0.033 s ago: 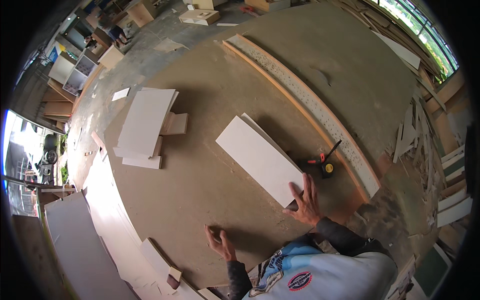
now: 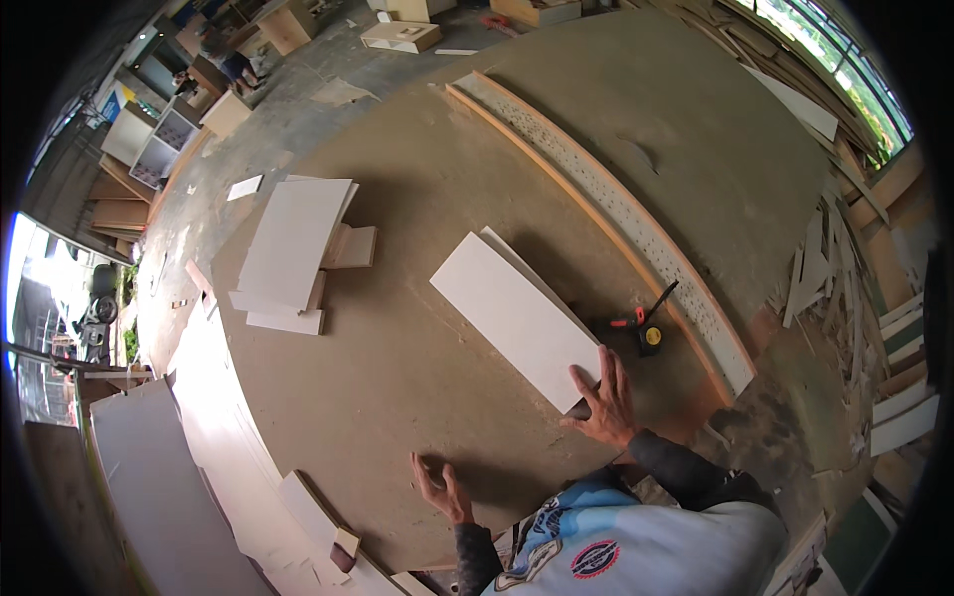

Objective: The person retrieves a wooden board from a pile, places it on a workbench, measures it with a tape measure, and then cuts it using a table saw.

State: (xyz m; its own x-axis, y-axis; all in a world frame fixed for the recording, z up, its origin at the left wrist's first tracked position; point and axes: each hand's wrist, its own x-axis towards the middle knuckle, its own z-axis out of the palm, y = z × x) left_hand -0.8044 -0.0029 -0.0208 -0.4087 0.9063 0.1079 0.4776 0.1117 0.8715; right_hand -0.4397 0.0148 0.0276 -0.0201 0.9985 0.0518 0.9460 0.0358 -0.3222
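Note:
My right hand [image 2: 608, 405] rests at the near end of a long white board [image 2: 517, 323], its fingers stretched out and apart over the corner. That board lies on top of another pale board [image 2: 492, 238], which shows only as a strip along the far edge. My left hand [image 2: 442, 489] is held near the front of the brown work surface [image 2: 378, 397], holding nothing, with thumb and fingers apart. Just beyond my right hand are a yellow-and-black tape measure [image 2: 650, 336] and a tool with a red-and-black handle [image 2: 626, 321].
A stack of white panels [image 2: 293, 238] sits to the left on small wooden pieces [image 2: 353, 246]. A long wood-edged strip [image 2: 596, 199] crosses the far right side. Scrap wood [image 2: 820, 258] is heaped at right. A person [image 2: 229, 62] bends among cabinets far left.
The whole view has shifted very slightly. My left hand sits a touch nearer to me, and my right hand stays at the board's end.

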